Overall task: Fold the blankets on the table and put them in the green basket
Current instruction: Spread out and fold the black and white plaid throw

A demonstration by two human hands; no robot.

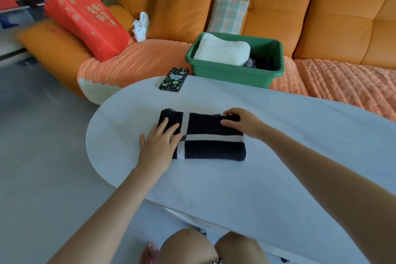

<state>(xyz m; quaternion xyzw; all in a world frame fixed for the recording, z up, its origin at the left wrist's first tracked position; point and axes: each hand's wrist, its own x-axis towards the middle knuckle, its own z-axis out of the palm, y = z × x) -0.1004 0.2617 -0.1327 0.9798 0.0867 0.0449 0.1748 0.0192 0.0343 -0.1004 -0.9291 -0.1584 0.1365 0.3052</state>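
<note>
A black blanket with white stripes [211,137] lies folded into a compact rectangle on the white oval table [278,156]. My left hand [158,146] rests flat on its left end with straight fingers. My right hand [242,121] grips the blanket's far right corner, thumb on top and fingers curled over the edge. The green basket [233,73] sits on the sofa just beyond the table, holding a folded cream knitted blanket [222,49] and a dark striped cloth [259,63].
A phone in a dotted black case [174,79] lies at the table's far edge. The orange sofa [321,17] carries a red gift bag [85,21], a cushion, a plaid cloth [228,15] and a white cloth. Grey floor lies to the left.
</note>
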